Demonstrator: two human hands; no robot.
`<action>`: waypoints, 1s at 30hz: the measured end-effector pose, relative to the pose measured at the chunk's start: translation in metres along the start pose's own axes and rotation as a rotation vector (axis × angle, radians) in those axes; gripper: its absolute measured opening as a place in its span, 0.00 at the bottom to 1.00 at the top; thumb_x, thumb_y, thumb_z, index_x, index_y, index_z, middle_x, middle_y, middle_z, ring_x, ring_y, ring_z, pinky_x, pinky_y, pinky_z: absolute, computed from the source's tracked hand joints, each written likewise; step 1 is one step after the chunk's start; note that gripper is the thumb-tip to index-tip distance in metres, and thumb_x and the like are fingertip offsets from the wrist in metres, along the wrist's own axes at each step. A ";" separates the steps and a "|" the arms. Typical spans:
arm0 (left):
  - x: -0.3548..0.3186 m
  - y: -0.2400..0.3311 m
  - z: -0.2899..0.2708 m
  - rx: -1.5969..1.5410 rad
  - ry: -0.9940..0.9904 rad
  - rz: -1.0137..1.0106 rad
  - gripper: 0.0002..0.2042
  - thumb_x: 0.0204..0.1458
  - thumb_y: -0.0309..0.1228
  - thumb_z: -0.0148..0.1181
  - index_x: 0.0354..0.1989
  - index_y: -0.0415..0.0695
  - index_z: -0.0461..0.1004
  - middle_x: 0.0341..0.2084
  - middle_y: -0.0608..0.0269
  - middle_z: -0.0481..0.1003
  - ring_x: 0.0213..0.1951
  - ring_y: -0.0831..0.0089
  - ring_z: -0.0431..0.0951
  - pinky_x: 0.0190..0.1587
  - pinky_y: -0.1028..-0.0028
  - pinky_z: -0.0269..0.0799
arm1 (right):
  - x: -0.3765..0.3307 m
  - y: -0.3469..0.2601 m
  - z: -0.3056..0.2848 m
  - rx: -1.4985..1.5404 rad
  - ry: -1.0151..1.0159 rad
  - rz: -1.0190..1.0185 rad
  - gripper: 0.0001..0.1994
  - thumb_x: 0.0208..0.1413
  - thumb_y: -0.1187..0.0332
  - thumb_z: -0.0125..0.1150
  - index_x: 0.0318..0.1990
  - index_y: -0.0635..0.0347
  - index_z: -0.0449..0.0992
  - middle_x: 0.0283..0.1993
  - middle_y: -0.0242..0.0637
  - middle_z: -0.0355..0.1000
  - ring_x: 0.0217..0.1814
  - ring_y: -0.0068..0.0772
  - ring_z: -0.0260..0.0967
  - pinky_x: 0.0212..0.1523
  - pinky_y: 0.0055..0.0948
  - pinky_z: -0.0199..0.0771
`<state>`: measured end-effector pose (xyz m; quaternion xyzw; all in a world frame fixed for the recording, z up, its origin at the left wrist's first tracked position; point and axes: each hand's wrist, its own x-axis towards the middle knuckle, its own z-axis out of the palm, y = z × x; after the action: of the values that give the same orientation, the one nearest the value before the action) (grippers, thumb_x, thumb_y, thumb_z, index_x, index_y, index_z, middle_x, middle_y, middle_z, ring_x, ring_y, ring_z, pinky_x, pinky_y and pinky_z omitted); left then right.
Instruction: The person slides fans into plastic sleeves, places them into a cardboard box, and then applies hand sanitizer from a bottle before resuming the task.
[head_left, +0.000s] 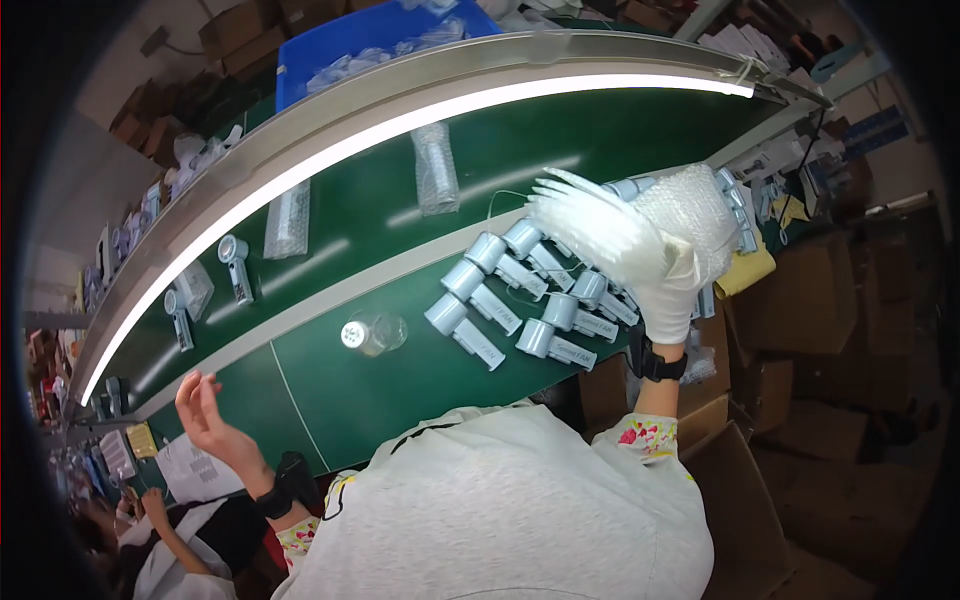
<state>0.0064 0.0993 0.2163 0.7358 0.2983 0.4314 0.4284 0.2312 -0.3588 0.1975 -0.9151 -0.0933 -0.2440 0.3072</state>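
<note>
On the table [375, 415], the jar [380, 334] is left of the gadgets [560, 312], wrapped packs [437, 170] lie farther back than the jar, the right hand [632, 250] is over the back gadgets, and the bin [297, 72] is behind the light [450, 97]

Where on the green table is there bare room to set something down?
The tabletop is bare between the left hand and clear jar, and between jar and shirt. It is crowded right of the jar, where pale-blue fans lie near the gloved right hand.
</note>
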 end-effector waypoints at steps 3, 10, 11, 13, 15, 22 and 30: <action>-0.027 0.054 0.013 -0.132 -0.365 0.292 0.21 0.45 0.35 0.62 0.45 0.37 0.65 0.46 0.52 0.65 0.45 0.64 0.69 0.46 0.69 0.66 | -0.006 -0.077 0.008 0.285 -0.012 -0.303 0.21 0.31 0.67 0.69 0.36 0.58 0.68 0.35 0.39 0.72 0.40 0.45 0.68 0.42 0.37 0.66; -0.008 0.089 -0.023 -0.126 -0.735 0.536 0.33 0.33 0.32 0.70 0.52 0.46 0.63 0.45 0.47 0.69 0.48 0.59 0.71 0.48 0.66 0.66 | -0.070 -0.258 0.005 0.476 -0.278 -0.734 0.22 0.31 0.72 0.68 0.39 0.56 0.69 0.37 0.35 0.71 0.41 0.38 0.68 0.44 0.34 0.65; -0.002 0.074 -0.042 -0.092 -0.737 0.279 0.31 0.35 0.30 0.69 0.52 0.45 0.63 0.43 0.50 0.71 0.46 0.62 0.72 0.48 0.68 0.67 | -0.083 -0.273 0.013 0.477 -0.275 -0.646 0.21 0.33 0.72 0.67 0.39 0.56 0.69 0.37 0.34 0.71 0.41 0.38 0.68 0.44 0.34 0.65; 0.010 0.025 -0.080 -0.234 -0.686 -0.194 0.29 0.38 0.29 0.67 0.51 0.41 0.63 0.41 0.54 0.72 0.44 0.67 0.73 0.47 0.70 0.67 | -0.104 -0.298 0.024 0.520 -0.263 -0.613 0.19 0.36 0.73 0.66 0.40 0.58 0.69 0.37 0.36 0.72 0.41 0.38 0.68 0.43 0.33 0.66; 0.001 -0.076 -0.120 -0.360 -0.551 -0.555 0.29 0.39 0.31 0.67 0.51 0.38 0.62 0.42 0.55 0.72 0.45 0.70 0.72 0.48 0.71 0.66 | -0.129 -0.318 0.039 0.605 -0.284 -0.504 0.16 0.42 0.74 0.64 0.41 0.62 0.69 0.37 0.38 0.73 0.40 0.36 0.69 0.43 0.31 0.68; -0.038 -0.246 -0.163 0.043 -0.433 -0.732 0.29 0.40 0.38 0.67 0.49 0.36 0.63 0.43 0.53 0.71 0.46 0.65 0.71 0.49 0.71 0.64 | -0.186 -0.369 0.112 0.699 -1.096 0.230 0.22 0.46 0.63 0.63 0.48 0.63 0.67 0.43 0.41 0.71 0.45 0.35 0.69 0.46 0.31 0.68; 0.051 -0.162 -0.214 0.571 0.072 0.038 0.23 0.35 0.29 0.65 0.44 0.48 0.69 0.36 0.58 0.71 0.38 0.54 0.72 0.41 0.63 0.68 | -0.243 -0.381 0.197 0.366 -1.097 0.190 0.28 0.49 0.55 0.59 0.52 0.66 0.64 0.46 0.47 0.69 0.49 0.36 0.67 0.49 0.30 0.67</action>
<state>-0.1723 0.2940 0.1479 0.8162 0.4090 0.3638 0.1848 -0.0239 0.0581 0.1352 -0.8440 -0.1969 0.3142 0.3874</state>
